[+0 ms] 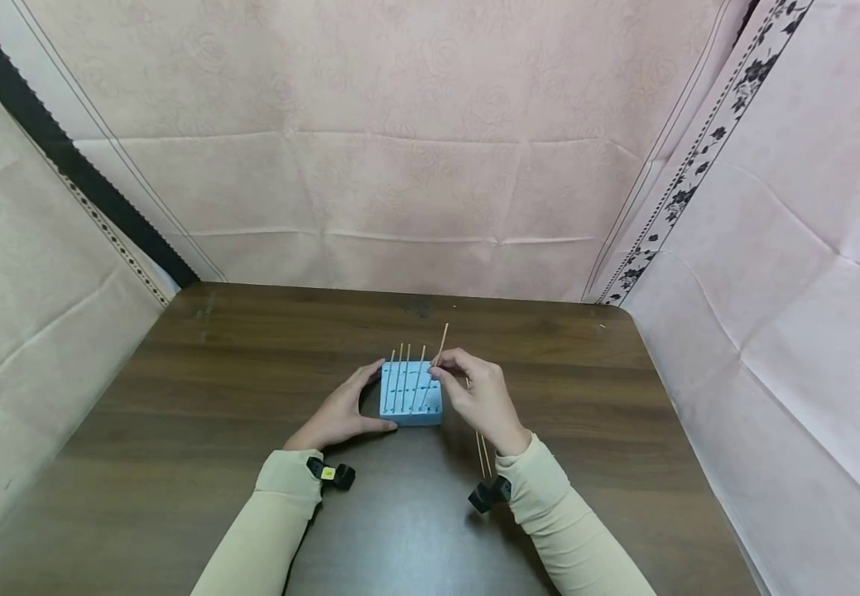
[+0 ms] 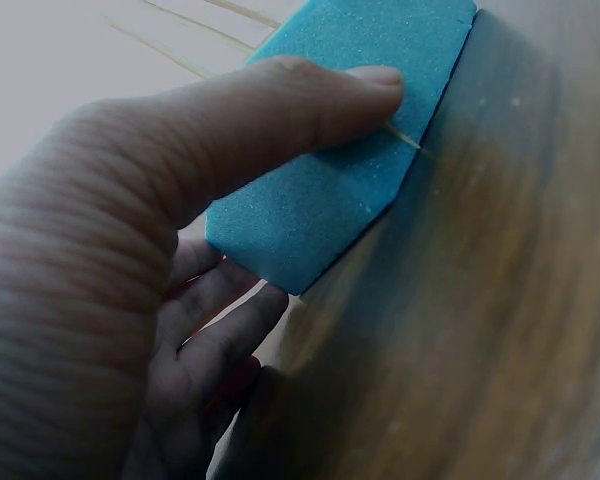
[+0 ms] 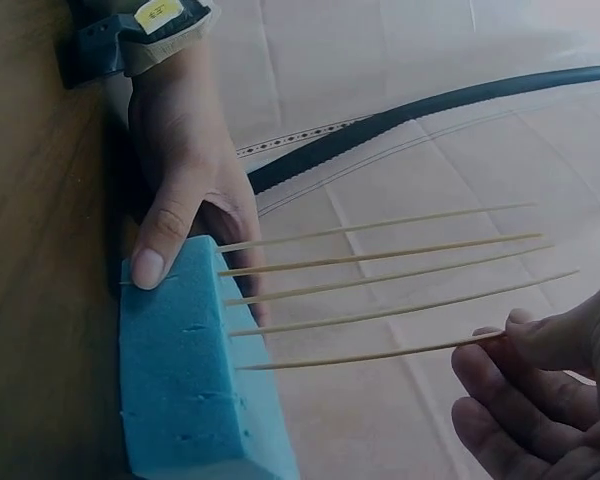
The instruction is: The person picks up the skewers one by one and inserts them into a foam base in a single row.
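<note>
A light-blue foam block (image 1: pixel 413 420) rests on the table, with several thin bamboo skewers (image 3: pixel 380 258) standing in a row in its top face. My left hand (image 1: pixel 343 414) grips the block from the left, thumb across its near side and fingers around the far left. Between thumb and fingertips, my right hand (image 1: pixel 476 396) pinches the upper end of another skewer (image 3: pixel 380 357). This skewer's lower end meets the block's top at the row's right end; how deep it goes cannot be told. A skewer tip (image 2: pixel 408 138) shows beside the left thumb in the left wrist view.
Loose skewers (image 1: pixel 482 457) lie on the brown wooden table (image 1: pixel 251 356) beneath the right wrist. Pale patterned cloth (image 1: pixel 400 182) hangs behind the table and along both sides. Each wrist wears a small black camera (image 1: pixel 342 476).
</note>
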`<control>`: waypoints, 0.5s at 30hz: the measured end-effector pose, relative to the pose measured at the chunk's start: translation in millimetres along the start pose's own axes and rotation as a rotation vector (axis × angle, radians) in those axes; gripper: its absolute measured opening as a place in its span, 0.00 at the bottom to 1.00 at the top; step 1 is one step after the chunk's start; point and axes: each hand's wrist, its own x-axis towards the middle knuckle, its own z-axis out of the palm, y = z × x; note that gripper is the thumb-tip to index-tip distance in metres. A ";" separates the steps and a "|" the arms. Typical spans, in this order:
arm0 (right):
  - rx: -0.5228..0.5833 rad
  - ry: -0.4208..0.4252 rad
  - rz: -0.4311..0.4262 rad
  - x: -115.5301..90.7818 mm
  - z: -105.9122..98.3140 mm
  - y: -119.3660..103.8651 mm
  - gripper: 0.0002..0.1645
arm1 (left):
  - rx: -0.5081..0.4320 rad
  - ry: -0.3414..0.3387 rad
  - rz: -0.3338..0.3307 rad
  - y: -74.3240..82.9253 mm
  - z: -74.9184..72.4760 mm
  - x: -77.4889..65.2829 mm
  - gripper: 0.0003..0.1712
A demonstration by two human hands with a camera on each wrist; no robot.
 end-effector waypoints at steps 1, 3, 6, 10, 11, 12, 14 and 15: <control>0.005 -0.001 0.000 -0.3 0.9 0.2 0.04 | 0.000 0.000 0.002 -0.4 0.2 0.2 0.68; 0.004 -0.014 0.006 -1.1 3.8 1.5 0.04 | -0.002 0.002 0.004 -0.8 0.4 0.4 0.68; -0.032 -0.059 -0.002 -3.2 10.2 6.1 0.03 | -0.003 0.003 0.007 -1.4 0.5 0.3 0.68; -0.086 -0.118 -0.031 -5.9 15.8 13.1 0.03 | -0.001 0.007 0.008 -1.8 0.6 0.1 0.68; -0.090 -0.124 -0.033 -6.4 16.4 14.3 0.03 | -0.002 0.007 0.008 -1.9 0.6 0.2 0.68; -0.089 -0.129 -0.033 -6.8 16.7 15.5 0.03 | -0.002 0.008 0.010 -2.0 0.6 0.2 0.68; -0.081 -0.136 -0.026 -7.3 16.7 17.4 0.04 | 0.000 0.008 0.014 -2.0 0.6 0.1 0.68; -0.079 -0.138 -0.020 -7.6 16.8 18.4 0.04 | 0.000 0.008 0.016 -2.0 0.5 0.0 0.69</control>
